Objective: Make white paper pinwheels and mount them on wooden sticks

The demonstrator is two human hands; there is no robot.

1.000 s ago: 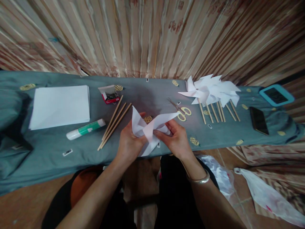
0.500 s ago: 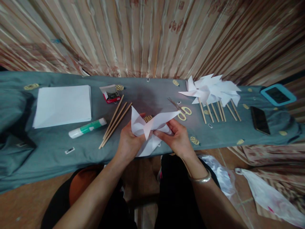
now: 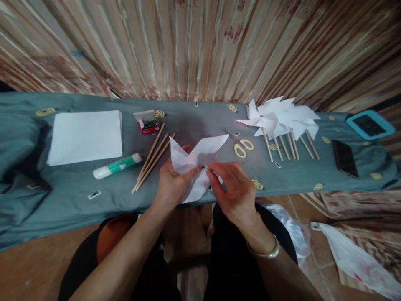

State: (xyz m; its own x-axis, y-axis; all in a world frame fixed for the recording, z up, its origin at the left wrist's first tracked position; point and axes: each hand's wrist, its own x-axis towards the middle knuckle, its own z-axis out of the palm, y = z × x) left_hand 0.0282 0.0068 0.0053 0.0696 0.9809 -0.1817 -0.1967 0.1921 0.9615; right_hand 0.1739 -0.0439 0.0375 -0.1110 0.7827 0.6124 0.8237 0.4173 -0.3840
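A white paper pinwheel (image 3: 205, 148) with folded blades is held above the near edge of the table. My left hand (image 3: 173, 179) grips it from the left, thumb pressed near its centre and the other fingers mostly behind the paper. My right hand (image 3: 234, 188) is closed in a pinch at the pinwheel's centre. Something small and dark shows by those fingertips, too small to name. Left of the pinwheel lie several wooden sticks (image 3: 154, 164). Beyond my right hand are scissors (image 3: 240, 146) with pale yellow handles.
On the cloth-covered table (image 3: 188, 119) are a paper stack (image 3: 86, 138), a glue stick (image 3: 117, 166) and a small red box (image 3: 147, 122) of dark bits. Several pinwheels on sticks (image 3: 278, 117) lie at right, near a phone (image 3: 344, 158) and a blue-framed tablet (image 3: 370, 124).
My right hand has shifted from the pinwheel's right-hand blade to its centre and turned into a pinch there. The left hand still holds the paper.
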